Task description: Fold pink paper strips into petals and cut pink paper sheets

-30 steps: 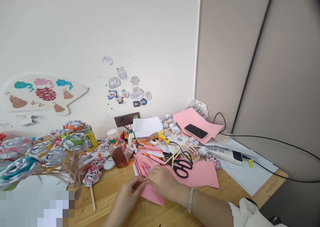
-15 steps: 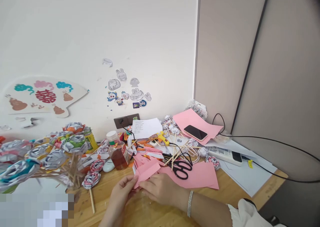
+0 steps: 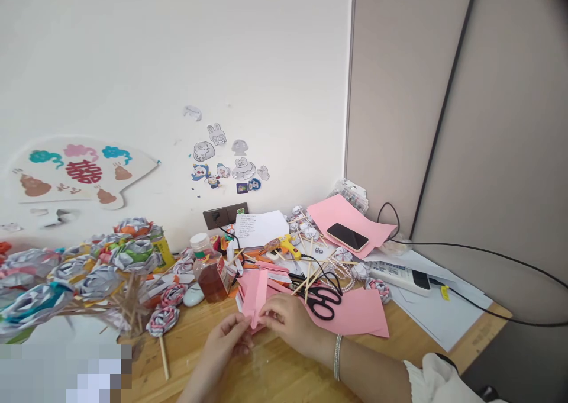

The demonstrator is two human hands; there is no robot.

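Between my hands stands a narrow folded strip of pink paper (image 3: 260, 293), its long end pointing away from me. My left hand (image 3: 231, 335) pinches its near end from the left. From the right, my right hand (image 3: 288, 323) has thumb and fingers closed on the same end; a bracelet circles that wrist. Behind the strip lie more pink paper pieces, partly hidden by it. Black-handled scissors (image 3: 323, 304) rest just beyond my right hand, over a large pink sheet (image 3: 361, 314).
Paper flowers (image 3: 97, 279) on sticks crowd the left, beside a bottle of brown liquid (image 3: 212, 276). Farther back are a yellow glue gun (image 3: 288, 246), bead strings and thin sticks. A phone (image 3: 347, 236) lies on pink paper, near a power strip (image 3: 399, 279) with a cable.
The pink paper strip has turned from slanting right to pointing nearly straight away from me. My right fingers have risen and bent more around its near end.
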